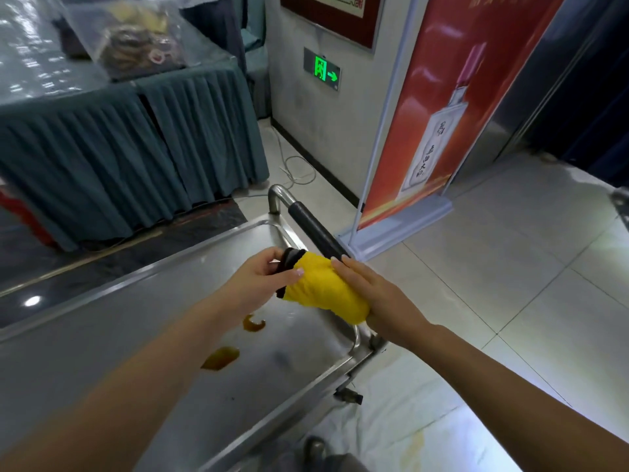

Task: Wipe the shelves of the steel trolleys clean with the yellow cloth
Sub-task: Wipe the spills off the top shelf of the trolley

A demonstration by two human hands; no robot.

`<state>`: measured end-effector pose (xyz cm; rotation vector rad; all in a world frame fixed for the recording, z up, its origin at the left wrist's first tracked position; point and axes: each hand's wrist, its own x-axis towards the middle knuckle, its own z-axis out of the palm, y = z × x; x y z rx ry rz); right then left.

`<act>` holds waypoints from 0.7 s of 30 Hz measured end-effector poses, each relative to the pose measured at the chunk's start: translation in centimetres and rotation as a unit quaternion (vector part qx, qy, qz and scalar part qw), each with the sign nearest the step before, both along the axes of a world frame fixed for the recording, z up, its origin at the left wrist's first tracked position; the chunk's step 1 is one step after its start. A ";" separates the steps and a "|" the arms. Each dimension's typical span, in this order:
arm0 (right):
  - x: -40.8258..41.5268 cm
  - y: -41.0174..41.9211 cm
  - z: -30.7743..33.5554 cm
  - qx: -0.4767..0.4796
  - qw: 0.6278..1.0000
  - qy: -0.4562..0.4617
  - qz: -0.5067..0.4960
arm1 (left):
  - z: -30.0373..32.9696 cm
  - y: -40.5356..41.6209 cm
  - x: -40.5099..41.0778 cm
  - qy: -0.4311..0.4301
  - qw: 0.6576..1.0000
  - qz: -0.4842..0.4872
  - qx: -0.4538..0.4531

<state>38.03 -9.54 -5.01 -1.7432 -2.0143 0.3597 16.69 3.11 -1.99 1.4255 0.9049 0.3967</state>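
Above the steel trolley's top shelf [143,335], near the two brown stains [221,357], the left hand [258,279] pinches the yellow cloth's [323,287] black edge while the right hand [377,298] lies flat against it, probably to fold a wiping pad.

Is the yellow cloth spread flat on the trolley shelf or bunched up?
Bunched up. The yellow cloth is a wad held above the shelf between the left hand and right hand, not laid out.
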 end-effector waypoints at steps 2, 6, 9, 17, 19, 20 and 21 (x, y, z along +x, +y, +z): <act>-2.1 0.1 0.9 -0.001 0.999 0.020 0.026 | -0.2 0.0 -3.0 0.021 0.999 0.029 -0.013; -7.2 -0.3 1.9 -0.035 0.991 0.114 0.057 | -0.8 -0.7 -9.6 0.027 0.999 -0.008 -0.026; -11.1 -1.1 1.9 -0.067 0.975 0.202 0.063 | -1.3 -2.3 -13.7 0.122 0.988 -0.055 0.080; -15.4 -3.1 -1.8 -0.230 0.958 0.168 0.023 | -7.7 -8.1 -19.6 0.231 0.968 -0.049 0.089; -15.5 -3.2 -3.3 -0.258 0.953 0.159 -0.015 | -10.0 -9.4 -19.4 0.203 0.978 0.001 0.047; -15.4 -3.1 -4.2 -0.270 0.951 0.148 -0.035 | -11.1 -10.0 -19.0 0.196 0.979 0.036 0.030; -15.2 -3.0 -5.0 -0.279 0.950 0.134 -0.049 | -12.1 -10.5 -18.6 0.191 0.979 0.070 0.012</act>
